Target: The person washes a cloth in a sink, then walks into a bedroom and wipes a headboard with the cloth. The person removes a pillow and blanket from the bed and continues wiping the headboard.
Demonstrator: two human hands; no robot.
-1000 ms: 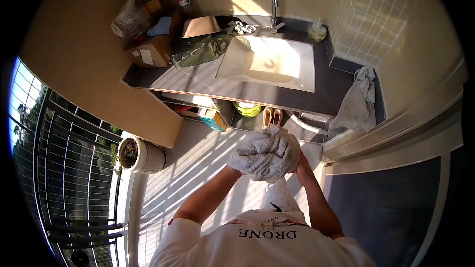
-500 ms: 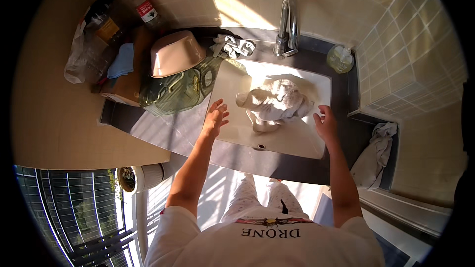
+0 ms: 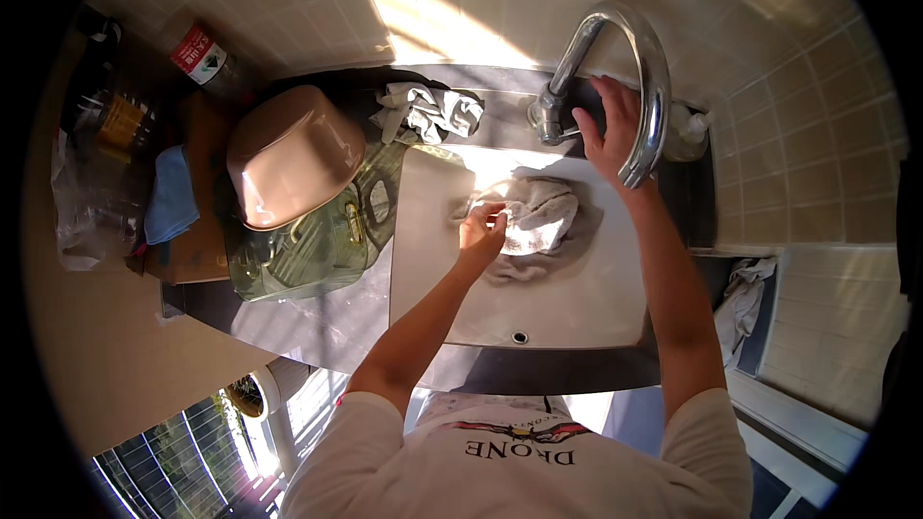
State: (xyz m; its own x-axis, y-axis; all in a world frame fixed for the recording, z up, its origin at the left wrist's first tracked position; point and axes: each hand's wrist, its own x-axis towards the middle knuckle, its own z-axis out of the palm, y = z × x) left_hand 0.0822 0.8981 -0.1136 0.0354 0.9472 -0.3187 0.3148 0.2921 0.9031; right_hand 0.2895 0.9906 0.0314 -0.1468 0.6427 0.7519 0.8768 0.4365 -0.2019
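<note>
The curved silver metal tap (image 3: 658, 77) is mirror-glossy, the white rectangular sink (image 3: 437, 298) smooth and shiny, the pale crumpled cloth towel (image 3: 543, 219) rough and matt, the deep pinkish-beige basin (image 3: 296, 154) glossy.

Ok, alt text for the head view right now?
A person's left hand is at a crumpled pale towel in a white sink; the right hand is open by a curved chrome faucet. On the counter to the left sit a beige basin and a see-through green container.

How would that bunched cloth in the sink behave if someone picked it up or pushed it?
The cloth would probably sag when lifted, given its soft, crumpled folds. Pushed, it seems likelier to bunch than roll, lying loosely heaped.
</note>
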